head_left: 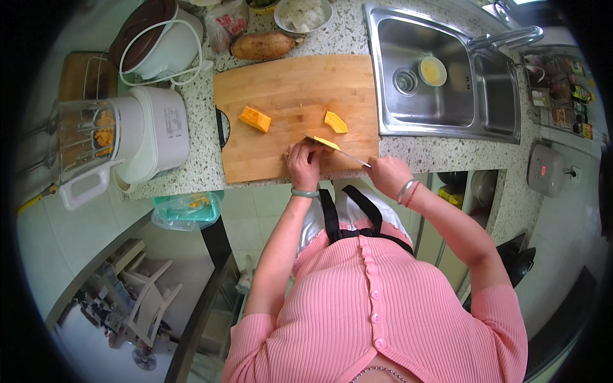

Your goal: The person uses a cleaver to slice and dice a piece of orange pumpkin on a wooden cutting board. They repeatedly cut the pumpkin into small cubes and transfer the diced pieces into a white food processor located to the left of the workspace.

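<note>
On the wooden cutting board (281, 83), my right hand (391, 176) grips the handle of a kitchen knife (353, 157), its blade pointing left. My left hand (302, 167), fingers bent and drawn together, presses by the blade's tip on a piece of orange pumpkin (327, 143). Part of that piece shows along the far side of the blade; the rest is hidden by the fingers and knife. A thick pumpkin chunk (255, 119) lies farther left, and a flatter pumpkin piece (335, 122) lies just beyond the knife.
A steel double sink (440, 121) with a bowl (432, 71) in it adjoins the board's right. Left stand a white appliance with a clear jug (86, 137) holding orange pieces and a white pot (163, 51). Behind are a brown root (263, 46) and a white bowl (303, 30). Below the counter's edge hangs a green bin (185, 209).
</note>
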A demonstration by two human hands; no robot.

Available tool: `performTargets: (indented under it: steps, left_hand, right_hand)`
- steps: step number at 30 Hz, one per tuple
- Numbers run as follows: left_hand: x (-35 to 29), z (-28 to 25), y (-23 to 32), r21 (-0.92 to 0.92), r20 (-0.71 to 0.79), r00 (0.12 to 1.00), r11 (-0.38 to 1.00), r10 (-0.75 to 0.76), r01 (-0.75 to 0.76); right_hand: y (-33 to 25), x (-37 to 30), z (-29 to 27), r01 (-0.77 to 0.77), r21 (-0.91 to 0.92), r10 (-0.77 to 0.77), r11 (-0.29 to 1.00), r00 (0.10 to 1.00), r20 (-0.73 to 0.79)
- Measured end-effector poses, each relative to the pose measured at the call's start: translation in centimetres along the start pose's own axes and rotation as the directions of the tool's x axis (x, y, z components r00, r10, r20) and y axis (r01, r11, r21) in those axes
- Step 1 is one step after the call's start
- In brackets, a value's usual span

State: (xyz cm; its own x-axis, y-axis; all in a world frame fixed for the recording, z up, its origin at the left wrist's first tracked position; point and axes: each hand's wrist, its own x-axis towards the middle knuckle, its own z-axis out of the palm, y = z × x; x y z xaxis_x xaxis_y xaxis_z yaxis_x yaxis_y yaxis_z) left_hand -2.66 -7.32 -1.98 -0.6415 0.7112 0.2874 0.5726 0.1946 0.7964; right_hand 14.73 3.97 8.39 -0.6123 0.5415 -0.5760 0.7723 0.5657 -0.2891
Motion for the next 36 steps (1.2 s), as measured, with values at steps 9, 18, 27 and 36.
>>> performTargets:
  steps: [9, 18, 27, 36]
  left_hand:
    - [0.0, -0.5, -0.4, 0.111, -0.001, 0.996, 0.990, 0.092, -0.091]
    - [2.1, -6.0, -2.7, -0.284, 0.138, 0.920, 0.876, -0.366, 0.391]
    - [12.2, -4.8, 3.1, -0.031, 0.827, 0.499, 0.907, 0.259, -0.420]
    - [14.8, -2.3, 0.7, -0.047, 0.912, 0.349, 0.901, 0.214, -0.431]
  right_hand:
    - [0.1, 0.2, 1.5, 0.079, 0.007, -0.077, 0.997, 0.989, -0.125]
    - [1.6, -2.1, 1.2, 0.086, -0.077, -0.107, 0.993, 0.931, -0.350]
    - [1.1, -2.2, 1.4, 0.079, -0.211, -0.160, 0.974, 0.902, -0.400]
    - [2.2, -4.4, 2.9, 0.105, -0.113, -0.147, 0.988, 0.858, -0.492]
